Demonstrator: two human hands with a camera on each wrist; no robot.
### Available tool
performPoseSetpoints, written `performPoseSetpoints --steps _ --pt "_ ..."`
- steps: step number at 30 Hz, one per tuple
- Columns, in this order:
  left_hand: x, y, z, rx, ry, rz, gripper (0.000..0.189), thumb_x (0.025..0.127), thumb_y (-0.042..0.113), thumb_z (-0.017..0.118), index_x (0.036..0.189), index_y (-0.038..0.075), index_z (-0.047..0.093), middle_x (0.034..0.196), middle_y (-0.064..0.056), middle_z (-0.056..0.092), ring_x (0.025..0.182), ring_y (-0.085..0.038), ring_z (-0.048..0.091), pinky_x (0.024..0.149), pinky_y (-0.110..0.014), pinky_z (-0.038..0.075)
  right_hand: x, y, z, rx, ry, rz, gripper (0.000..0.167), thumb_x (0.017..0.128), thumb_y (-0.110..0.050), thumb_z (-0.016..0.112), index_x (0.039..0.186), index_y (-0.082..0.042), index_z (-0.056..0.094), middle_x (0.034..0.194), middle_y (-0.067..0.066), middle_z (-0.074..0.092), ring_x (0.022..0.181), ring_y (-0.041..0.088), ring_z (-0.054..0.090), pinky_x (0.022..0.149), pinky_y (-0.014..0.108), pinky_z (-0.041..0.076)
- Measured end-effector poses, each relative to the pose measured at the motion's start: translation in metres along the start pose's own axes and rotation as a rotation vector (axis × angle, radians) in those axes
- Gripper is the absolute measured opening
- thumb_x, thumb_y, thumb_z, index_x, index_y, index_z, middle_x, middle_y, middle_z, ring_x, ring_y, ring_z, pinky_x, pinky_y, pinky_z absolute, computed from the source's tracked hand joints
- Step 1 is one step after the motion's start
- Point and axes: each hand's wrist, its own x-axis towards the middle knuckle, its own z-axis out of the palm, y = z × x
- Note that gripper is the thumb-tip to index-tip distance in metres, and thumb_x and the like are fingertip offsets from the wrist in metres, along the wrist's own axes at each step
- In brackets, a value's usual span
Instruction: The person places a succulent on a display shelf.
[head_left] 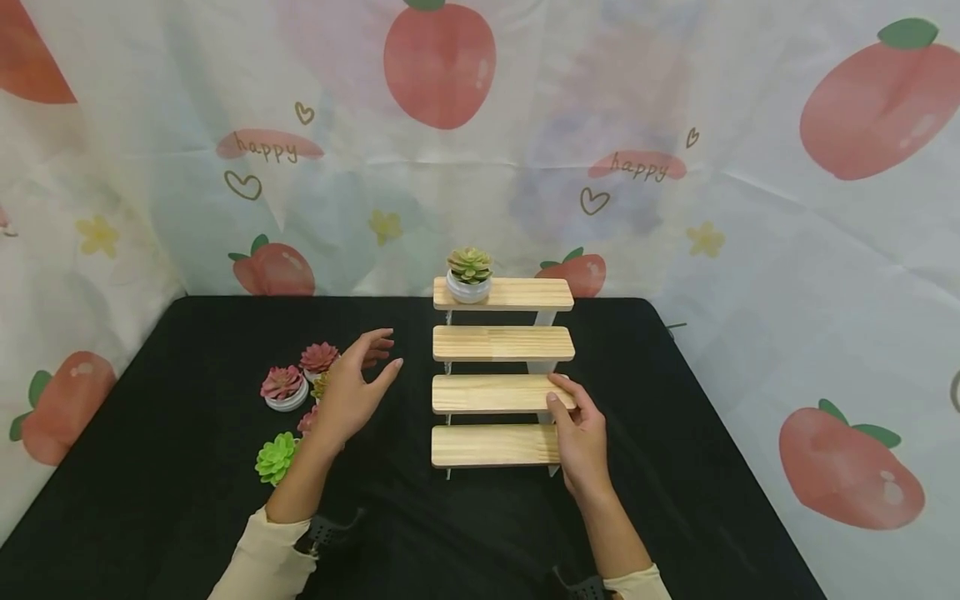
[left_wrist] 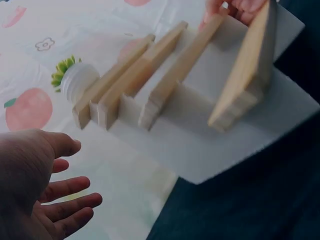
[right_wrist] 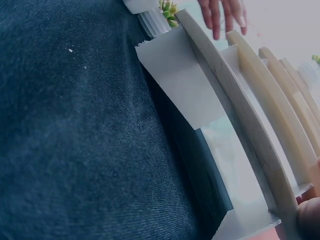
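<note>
A four-tier wooden shelf stand (head_left: 504, 343) with pale side panels stands on a black cloth. My right hand (head_left: 582, 433) grips its right end at the second board from the front; in the right wrist view only a thumb (right_wrist: 310, 215) and bits of fingers show at the edge. On the top board, at its left end, sits a green succulent (head_left: 470, 265) in a white pot (head_left: 468, 290). My left hand (head_left: 352, 392) hovers left of the stand, holding nothing, fingers spread and loosely bent. It partly hides the potted succulents behind it.
Left of the stand are a pink succulent (head_left: 282, 382), a darker pink one (head_left: 319, 357) and a bright green one (head_left: 277, 457), with others partly hidden by the left arm. A fruit-print curtain (head_left: 480, 192) hangs behind the black-covered table (head_left: 187, 533).
</note>
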Motion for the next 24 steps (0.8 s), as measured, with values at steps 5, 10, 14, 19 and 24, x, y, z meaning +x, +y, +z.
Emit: performPoseSetpoints --steps 5,10,14,19,24 --pt "-0.005 -0.007 -0.008 0.054 -0.006 0.001 0.043 0.101 0.018 0.071 0.141 0.007 0.058 0.132 -0.015 0.063 0.119 -0.033 0.062 0.103 -0.054 0.048 0.000 0.000 0.000 0.001 0.002 0.004 0.035 0.107 -0.009 0.058 0.141 -0.005 0.061 0.151 0.008 0.048 0.131 0.020 0.048 0.101 0.028 0.042" --pt "-0.015 -0.015 -0.019 0.141 -0.072 0.021 0.038 0.102 0.019 0.070 0.136 0.006 0.062 0.130 -0.015 0.064 0.116 -0.035 0.062 0.094 -0.057 0.051 0.000 0.000 0.000 0.002 0.004 0.012 0.033 0.107 -0.010 0.059 0.139 -0.008 0.062 0.149 0.005 0.049 0.131 0.018 0.048 0.101 0.027 0.043" --pt "-0.027 -0.023 -0.031 0.203 -0.118 0.034 0.032 0.102 0.017 0.070 0.131 0.007 0.065 0.124 -0.014 0.066 0.111 -0.035 0.064 0.088 -0.054 0.054 -0.001 0.001 0.000 -0.002 -0.003 0.011 0.033 0.107 -0.009 0.058 0.140 -0.007 0.062 0.151 0.008 0.048 0.136 0.017 0.046 0.104 0.023 0.041" --pt "-0.038 -0.025 -0.042 0.219 -0.135 0.061 0.027 0.102 0.017 0.069 0.128 0.009 0.067 0.120 -0.010 0.065 0.107 -0.032 0.065 0.088 -0.053 0.056 -0.001 0.000 0.000 0.004 0.001 0.001 0.033 0.106 -0.008 0.058 0.139 -0.007 0.063 0.150 0.008 0.049 0.135 0.018 0.047 0.104 0.024 0.041" --pt "-0.043 -0.028 -0.050 0.206 -0.154 0.114 0.024 0.101 0.014 0.070 0.124 0.008 0.067 0.121 -0.011 0.064 0.102 -0.029 0.067 0.080 -0.046 0.060 0.000 -0.001 0.000 0.006 0.005 0.001 0.033 0.106 -0.008 0.059 0.139 -0.006 0.063 0.150 0.007 0.049 0.134 0.018 0.047 0.103 0.025 0.041"
